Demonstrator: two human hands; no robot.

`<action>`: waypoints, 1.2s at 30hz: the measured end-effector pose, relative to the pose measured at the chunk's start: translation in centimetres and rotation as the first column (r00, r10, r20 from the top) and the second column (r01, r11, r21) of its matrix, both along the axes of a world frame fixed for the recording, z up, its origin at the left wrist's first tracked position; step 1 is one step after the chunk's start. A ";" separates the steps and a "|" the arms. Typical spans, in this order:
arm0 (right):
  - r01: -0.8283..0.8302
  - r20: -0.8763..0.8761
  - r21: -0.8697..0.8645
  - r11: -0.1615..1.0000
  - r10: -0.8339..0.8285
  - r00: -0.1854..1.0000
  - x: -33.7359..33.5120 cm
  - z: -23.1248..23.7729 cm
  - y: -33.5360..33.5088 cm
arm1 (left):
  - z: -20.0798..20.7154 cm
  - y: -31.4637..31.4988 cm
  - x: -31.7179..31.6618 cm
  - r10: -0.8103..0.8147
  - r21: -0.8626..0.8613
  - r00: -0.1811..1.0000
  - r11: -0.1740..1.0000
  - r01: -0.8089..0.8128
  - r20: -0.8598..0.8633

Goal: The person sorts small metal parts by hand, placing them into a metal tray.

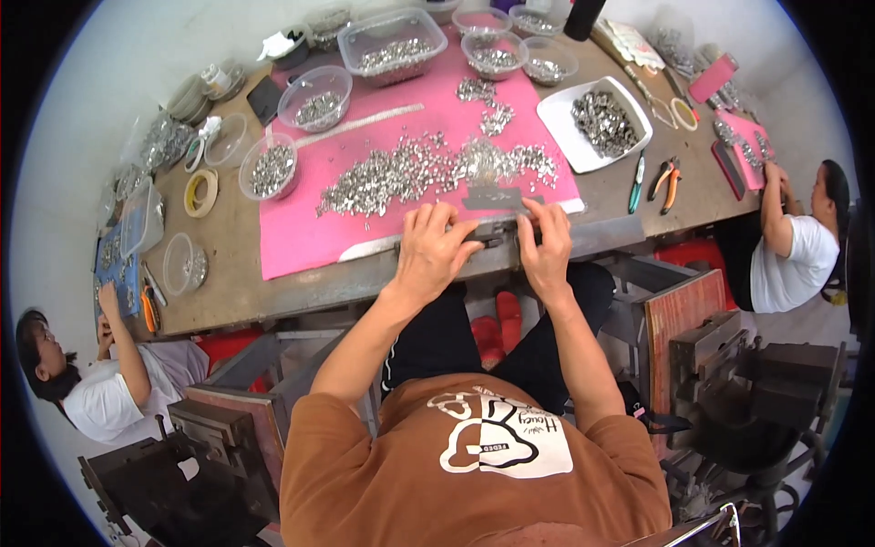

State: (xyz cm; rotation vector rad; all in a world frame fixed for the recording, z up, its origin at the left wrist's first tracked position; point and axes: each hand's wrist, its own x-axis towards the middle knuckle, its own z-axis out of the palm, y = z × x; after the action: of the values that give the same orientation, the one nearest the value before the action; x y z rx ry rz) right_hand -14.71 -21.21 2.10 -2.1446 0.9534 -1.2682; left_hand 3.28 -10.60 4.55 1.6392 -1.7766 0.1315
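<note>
My left hand [431, 244] is at the near table edge, its fingers curled and thumb drawn in toward a dark bar-shaped tool [491, 242]. Across from it, my right hand [545, 244] has its fingers bent down at the bar's other end. What sits between the fingertips of either hand is too small or hidden to make out. Just beyond them lies a flat dark grey plate [492, 198] with small bits on it. A spread pile of small shiny metal pieces [392, 178] covers the middle of the pink mat [301, 232].
Clear plastic tubs [316, 98] of metal parts line the far side. A white tray [565, 137] of darker parts stands right, near green-handled pliers [636, 187] and orange-handled cutters [670, 182]. Tape rolls [200, 193] lie left. A person [109, 383] works left, another person [793, 246] right.
</note>
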 end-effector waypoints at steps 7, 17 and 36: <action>-0.174 0.142 0.158 0.972 0.152 0.978 -0.5 1.6 2.7 | -1.7 1.4 -0.7 0.204 -0.026 0.976 0.979 -0.203 0.079; -0.226 0.042 0.013 0.974 0.225 0.973 0.0 2.0 -0.2 | -2.1 2.0 -2.4 0.220 -0.065 0.973 0.972 -0.225 -0.065; -0.062 -0.483 -0.255 0.965 -0.072 0.873 11.8 -0.2 -17.5 | -0.1 -11.7 15.1 0.261 0.099 0.964 0.962 -0.255 -0.059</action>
State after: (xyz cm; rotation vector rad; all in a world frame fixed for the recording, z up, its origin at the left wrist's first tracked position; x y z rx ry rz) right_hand -2.92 -38.71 1.87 -2.7569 1.0252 -0.9005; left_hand 18.34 -22.33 4.48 1.9132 -1.5291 0.1111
